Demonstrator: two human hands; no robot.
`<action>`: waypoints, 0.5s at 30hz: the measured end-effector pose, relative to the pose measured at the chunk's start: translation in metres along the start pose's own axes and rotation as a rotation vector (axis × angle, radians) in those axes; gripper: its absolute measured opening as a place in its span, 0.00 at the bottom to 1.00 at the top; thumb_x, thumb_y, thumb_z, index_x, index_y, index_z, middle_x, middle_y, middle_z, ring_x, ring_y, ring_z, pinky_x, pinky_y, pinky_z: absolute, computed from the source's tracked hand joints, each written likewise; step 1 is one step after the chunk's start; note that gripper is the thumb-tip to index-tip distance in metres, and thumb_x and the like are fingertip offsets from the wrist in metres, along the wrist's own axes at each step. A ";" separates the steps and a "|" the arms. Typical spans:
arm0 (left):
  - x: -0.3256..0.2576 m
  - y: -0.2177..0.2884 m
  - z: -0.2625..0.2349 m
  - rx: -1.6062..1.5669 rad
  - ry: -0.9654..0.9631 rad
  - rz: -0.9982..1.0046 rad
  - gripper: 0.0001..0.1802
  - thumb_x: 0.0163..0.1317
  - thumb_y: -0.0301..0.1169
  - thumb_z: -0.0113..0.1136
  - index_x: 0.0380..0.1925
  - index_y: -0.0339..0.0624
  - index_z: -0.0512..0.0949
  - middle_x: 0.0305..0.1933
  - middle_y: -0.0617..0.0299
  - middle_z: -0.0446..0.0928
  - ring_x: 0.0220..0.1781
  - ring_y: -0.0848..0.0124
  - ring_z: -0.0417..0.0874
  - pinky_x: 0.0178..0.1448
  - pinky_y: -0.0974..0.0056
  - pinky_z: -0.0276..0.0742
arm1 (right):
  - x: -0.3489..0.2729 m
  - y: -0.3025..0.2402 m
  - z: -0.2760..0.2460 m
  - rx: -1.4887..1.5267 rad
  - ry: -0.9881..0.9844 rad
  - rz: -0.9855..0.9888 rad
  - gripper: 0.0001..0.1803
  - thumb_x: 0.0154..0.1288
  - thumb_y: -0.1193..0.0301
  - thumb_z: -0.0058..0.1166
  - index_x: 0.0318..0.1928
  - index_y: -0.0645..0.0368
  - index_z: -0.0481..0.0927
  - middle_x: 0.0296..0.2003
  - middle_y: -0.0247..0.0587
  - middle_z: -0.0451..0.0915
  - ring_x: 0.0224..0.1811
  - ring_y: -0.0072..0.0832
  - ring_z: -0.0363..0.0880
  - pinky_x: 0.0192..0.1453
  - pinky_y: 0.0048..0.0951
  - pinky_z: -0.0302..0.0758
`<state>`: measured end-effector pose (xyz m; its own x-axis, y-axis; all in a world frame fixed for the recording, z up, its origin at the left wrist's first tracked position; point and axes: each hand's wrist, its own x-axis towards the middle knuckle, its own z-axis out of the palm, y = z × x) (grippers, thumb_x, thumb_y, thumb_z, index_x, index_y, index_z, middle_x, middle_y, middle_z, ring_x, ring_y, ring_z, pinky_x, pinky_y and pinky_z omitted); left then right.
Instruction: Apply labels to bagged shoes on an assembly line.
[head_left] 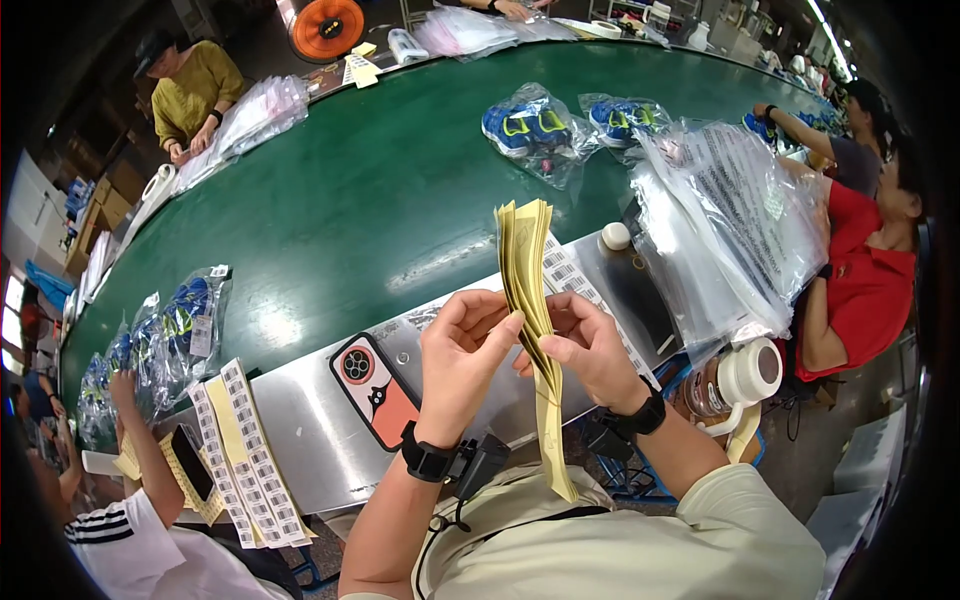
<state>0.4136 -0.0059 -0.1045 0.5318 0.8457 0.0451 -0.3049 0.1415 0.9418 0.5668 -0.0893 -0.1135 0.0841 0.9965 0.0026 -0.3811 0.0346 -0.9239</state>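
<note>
My left hand [462, 355] and my right hand [588, 345] together hold a sheaf of long yellow backing strips [527, 275] upright in front of me. The left thumb and fingers pinch the sheaf from the left, and the right fingers grip it from the right. The strips fan out at the top and one tail hangs down to my chest. A strip of white barcode labels [575, 285] lies on the steel ledge [320, 420] just behind my right hand. An orange phone [380, 390] lies on the ledge left of my left hand.
A green conveyor belt [350, 200] carries bagged blue shoes [535, 130]. A stack of clear plastic bags [730, 220] and a tape roll [755, 372] are at my right. More label strips [245, 460] hang at the left. Other people work at the left, far left and right.
</note>
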 end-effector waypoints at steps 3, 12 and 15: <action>0.000 0.000 0.000 0.009 -0.003 -0.003 0.12 0.60 0.22 0.62 0.43 0.31 0.73 0.46 0.54 0.80 0.50 0.71 0.81 0.56 0.68 0.76 | -0.001 0.001 0.000 0.010 0.011 0.008 0.20 0.66 0.73 0.54 0.53 0.69 0.66 0.46 0.45 0.76 0.42 0.31 0.82 0.49 0.33 0.83; -0.001 -0.001 0.001 -0.014 -0.008 0.002 0.11 0.61 0.21 0.60 0.43 0.34 0.74 0.46 0.57 0.80 0.48 0.74 0.80 0.55 0.69 0.75 | -0.001 0.001 0.001 0.041 0.020 0.027 0.20 0.65 0.72 0.56 0.53 0.67 0.67 0.47 0.44 0.76 0.46 0.29 0.80 0.53 0.34 0.81; -0.001 -0.001 0.000 -0.017 0.000 0.009 0.11 0.60 0.21 0.61 0.43 0.34 0.74 0.47 0.57 0.80 0.48 0.73 0.80 0.55 0.68 0.75 | -0.002 -0.001 0.003 0.062 0.028 0.038 0.19 0.65 0.72 0.55 0.53 0.67 0.67 0.47 0.43 0.76 0.47 0.29 0.79 0.54 0.34 0.80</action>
<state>0.4132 -0.0073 -0.1054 0.5291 0.8469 0.0539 -0.3232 0.1424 0.9356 0.5644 -0.0907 -0.1119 0.0942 0.9946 -0.0432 -0.4406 0.0027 -0.8977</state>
